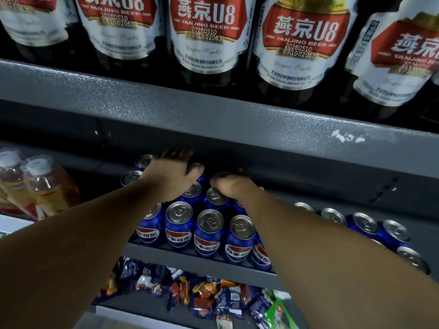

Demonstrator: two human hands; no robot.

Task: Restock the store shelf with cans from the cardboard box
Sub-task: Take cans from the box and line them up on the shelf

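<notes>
My left hand [171, 179] covered rear cans [143, 161], fingers' state indeterminate; at 3 o'clock, right hand [234, 187] fingers gripped a can [219, 176].

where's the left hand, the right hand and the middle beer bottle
left hand [171, 178]: head view, back of the hand
right hand [234, 186]: head view, on the knuckles
middle beer bottle [209, 17]: head view, red band of its label
</notes>
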